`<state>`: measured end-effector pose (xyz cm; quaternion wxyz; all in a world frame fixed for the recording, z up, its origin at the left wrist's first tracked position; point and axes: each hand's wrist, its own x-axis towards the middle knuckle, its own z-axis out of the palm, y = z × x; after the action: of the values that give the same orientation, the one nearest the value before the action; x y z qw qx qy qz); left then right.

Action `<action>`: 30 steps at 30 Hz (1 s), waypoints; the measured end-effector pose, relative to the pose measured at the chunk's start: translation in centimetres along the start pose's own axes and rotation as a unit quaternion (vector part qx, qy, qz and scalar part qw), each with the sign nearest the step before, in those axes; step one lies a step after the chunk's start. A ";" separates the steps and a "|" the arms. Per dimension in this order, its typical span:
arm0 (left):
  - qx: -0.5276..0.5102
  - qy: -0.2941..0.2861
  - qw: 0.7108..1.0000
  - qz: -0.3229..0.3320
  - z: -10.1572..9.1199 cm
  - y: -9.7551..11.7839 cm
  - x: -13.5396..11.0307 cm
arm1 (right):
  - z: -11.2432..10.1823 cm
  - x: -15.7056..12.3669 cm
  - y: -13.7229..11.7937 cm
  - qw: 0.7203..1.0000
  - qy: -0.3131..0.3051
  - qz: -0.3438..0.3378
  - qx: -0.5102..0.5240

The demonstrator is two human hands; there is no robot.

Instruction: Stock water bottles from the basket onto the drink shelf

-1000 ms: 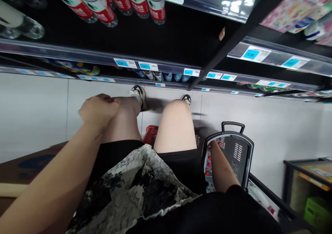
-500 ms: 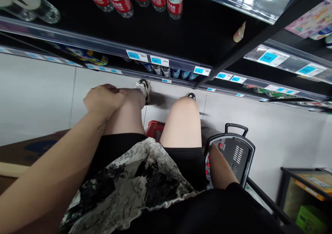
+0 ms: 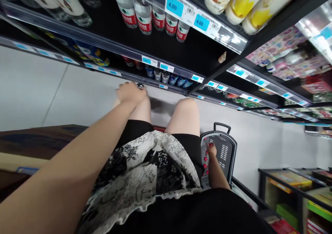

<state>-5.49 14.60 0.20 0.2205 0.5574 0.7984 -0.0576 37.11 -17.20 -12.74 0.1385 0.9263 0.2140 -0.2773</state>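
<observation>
My left hand (image 3: 131, 92) rests on top of my left knee, its fingers draped loosely over it and holding nothing. My right hand (image 3: 211, 149) reaches down beside my right thigh into a dark grey shopping basket (image 3: 227, 151). It is among several red-capped bottles (image 3: 205, 159) standing in the basket. The fingertips are sunk between the caps, so I cannot tell whether they grip one. I wear black shorts and a black-and-white patterned top.
Black store shelves run ahead: water bottles with red labels (image 3: 145, 18), blue price tags (image 3: 173, 6), cans (image 3: 166, 76) lower down, yellow-white bottles (image 3: 249, 2) top right. A brown cardboard box (image 3: 38, 140) lies at left. A low black rack (image 3: 285, 178) stands at right.
The view has tilted up, showing more shelves. My left hand slid from the side of the knee onto its top. My right hand stays in the basket.
</observation>
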 end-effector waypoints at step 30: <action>-0.045 -0.021 0.992 -0.119 -0.1 -5.9 -1.1 | -21.2 -22.3 -12.4 0.772 0.312 -0.325 0.448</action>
<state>-10.57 11.46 -0.16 0.2537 0.4462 0.8562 -0.0592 24.05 -5.60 15.51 -0.4650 0.7941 0.3858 -0.0658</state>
